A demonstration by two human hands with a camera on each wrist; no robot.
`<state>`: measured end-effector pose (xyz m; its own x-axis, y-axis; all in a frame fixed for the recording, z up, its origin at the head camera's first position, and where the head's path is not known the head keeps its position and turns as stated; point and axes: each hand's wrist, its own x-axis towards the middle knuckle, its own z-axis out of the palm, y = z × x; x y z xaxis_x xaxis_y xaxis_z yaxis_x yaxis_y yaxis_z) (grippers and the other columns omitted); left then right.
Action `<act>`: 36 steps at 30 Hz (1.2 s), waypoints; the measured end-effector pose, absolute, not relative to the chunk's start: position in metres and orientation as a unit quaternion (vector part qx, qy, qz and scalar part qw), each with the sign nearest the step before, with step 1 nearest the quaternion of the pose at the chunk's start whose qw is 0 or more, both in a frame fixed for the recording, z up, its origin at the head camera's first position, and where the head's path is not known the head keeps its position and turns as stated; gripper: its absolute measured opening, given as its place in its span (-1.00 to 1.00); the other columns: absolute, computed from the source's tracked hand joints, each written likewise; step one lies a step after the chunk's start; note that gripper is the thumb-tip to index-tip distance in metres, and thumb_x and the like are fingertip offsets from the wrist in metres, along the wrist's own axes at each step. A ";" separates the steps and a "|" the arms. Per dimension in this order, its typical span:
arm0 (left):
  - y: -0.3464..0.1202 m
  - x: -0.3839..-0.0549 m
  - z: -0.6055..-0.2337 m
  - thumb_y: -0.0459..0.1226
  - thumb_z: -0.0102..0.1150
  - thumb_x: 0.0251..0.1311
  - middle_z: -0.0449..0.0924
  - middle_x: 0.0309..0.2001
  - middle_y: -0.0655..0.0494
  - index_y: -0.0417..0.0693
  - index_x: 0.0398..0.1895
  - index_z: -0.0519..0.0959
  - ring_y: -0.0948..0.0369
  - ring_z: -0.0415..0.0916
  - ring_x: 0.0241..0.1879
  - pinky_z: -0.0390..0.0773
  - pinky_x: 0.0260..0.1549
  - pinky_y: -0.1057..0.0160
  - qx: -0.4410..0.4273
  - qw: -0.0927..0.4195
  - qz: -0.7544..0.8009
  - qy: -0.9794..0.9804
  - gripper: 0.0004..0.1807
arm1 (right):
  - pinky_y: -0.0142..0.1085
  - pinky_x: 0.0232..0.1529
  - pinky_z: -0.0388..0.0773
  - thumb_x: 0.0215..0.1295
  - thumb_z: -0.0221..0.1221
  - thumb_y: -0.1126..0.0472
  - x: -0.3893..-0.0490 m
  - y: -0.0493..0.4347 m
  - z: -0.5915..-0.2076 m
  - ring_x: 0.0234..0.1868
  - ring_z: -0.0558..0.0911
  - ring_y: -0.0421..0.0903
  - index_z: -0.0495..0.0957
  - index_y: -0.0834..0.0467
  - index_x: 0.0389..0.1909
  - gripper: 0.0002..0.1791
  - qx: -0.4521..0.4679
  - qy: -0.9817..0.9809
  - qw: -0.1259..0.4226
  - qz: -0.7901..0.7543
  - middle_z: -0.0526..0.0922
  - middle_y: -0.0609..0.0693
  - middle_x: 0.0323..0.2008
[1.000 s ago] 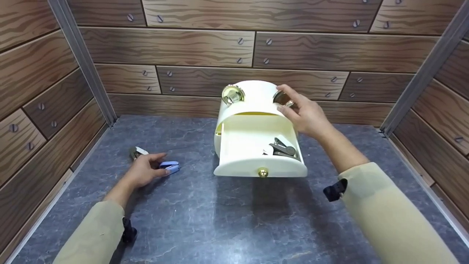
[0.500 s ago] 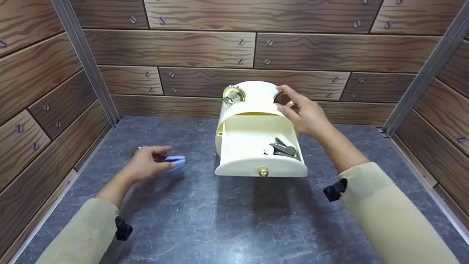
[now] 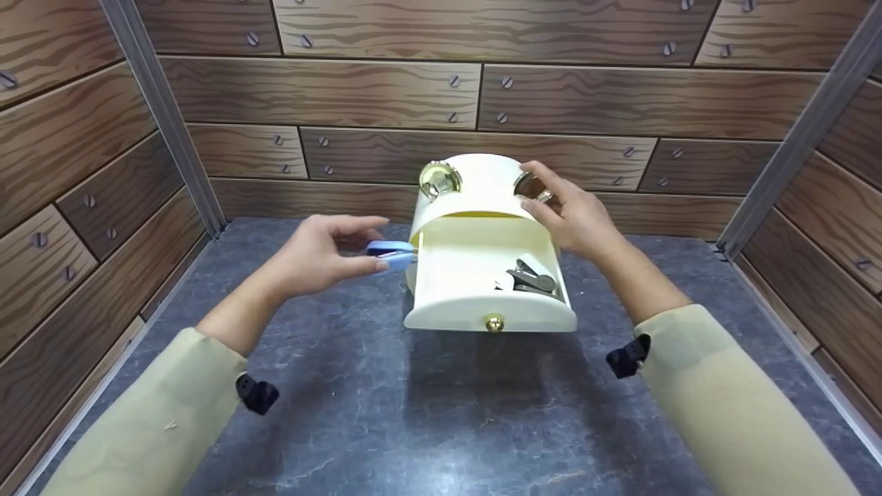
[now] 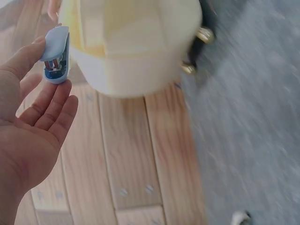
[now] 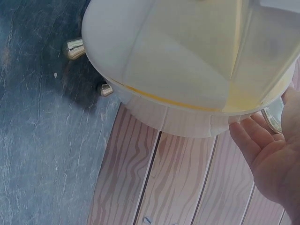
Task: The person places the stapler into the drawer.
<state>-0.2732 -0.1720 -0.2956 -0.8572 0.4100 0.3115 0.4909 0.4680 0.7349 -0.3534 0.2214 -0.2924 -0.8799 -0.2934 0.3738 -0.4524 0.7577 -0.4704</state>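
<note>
My left hand (image 3: 324, 255) pinches a small blue stapler (image 3: 391, 253) between thumb and fingers, beside the left wall of a cream box with a pulled-out drawer (image 3: 490, 313). In the left wrist view the stapler (image 4: 56, 54) is held by its end, with its metal mouth showing. My right hand (image 3: 579, 217) holds the box's upper right side, thumb and forefinger on either side of a round gold ornament (image 3: 529, 184). Several dark and white staplers or clips (image 3: 530, 277) lie at the drawer's right side, partly overlapping. The right wrist view shows my right fingers (image 5: 251, 136) against the box.
A second gold ornament (image 3: 439, 179) sits on the box's upper left. The drawer front carries a gold knob (image 3: 495, 322). Short gold feet (image 5: 75, 48) show under the box. A small white and dark object (image 4: 241, 218) lies on the grey surface. Wood-patterned walls (image 3: 386, 89) stand around.
My left hand has lifted the blue stapler off the table and carried it rightward and away to the box's left side. My right hand has stayed at the box.
</note>
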 end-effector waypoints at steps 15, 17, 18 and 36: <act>-0.092 -0.290 -0.290 -0.17 0.55 0.26 0.72 0.21 0.04 -0.05 0.46 0.56 0.21 0.65 0.15 0.54 0.32 0.11 -0.321 -0.015 -0.377 -0.869 -0.31 | 0.21 0.19 0.51 0.60 0.17 -0.09 -0.357 0.218 -0.293 0.06 0.73 0.15 0.30 -0.30 0.58 -0.40 0.208 -0.925 0.147 0.282 0.63 0.15 0.23; -0.086 -0.292 -0.291 -0.16 0.55 0.27 0.72 0.20 0.05 -0.04 0.46 0.56 0.23 0.65 0.16 0.54 0.31 0.11 -0.326 -0.017 -0.371 -0.869 -0.31 | 0.21 0.19 0.51 0.61 0.18 -0.08 -0.357 0.218 -0.293 0.06 0.73 0.15 0.31 -0.27 0.58 -0.40 0.209 -0.925 0.147 0.282 0.63 0.15 0.22; -0.084 -0.292 -0.291 -0.15 0.54 0.27 0.72 0.20 0.05 -0.04 0.45 0.56 0.23 0.65 0.15 0.54 0.31 0.12 -0.328 -0.015 -0.366 -0.871 -0.31 | 0.22 0.20 0.51 0.61 0.18 -0.08 -0.357 0.218 -0.293 0.06 0.73 0.16 0.31 -0.28 0.58 -0.40 0.209 -0.925 0.147 0.282 0.63 0.16 0.22; -0.051 -0.303 -0.296 -0.17 0.50 0.32 0.68 0.25 -0.03 -0.11 0.47 0.53 0.13 0.64 0.19 0.58 0.26 0.10 -0.316 -0.034 -0.341 -0.885 -0.32 | 0.16 0.12 0.53 0.63 0.11 -0.14 -0.353 0.222 -0.292 0.03 0.71 0.13 0.25 -0.27 0.62 -0.38 0.206 -0.926 0.133 0.288 0.60 0.13 0.24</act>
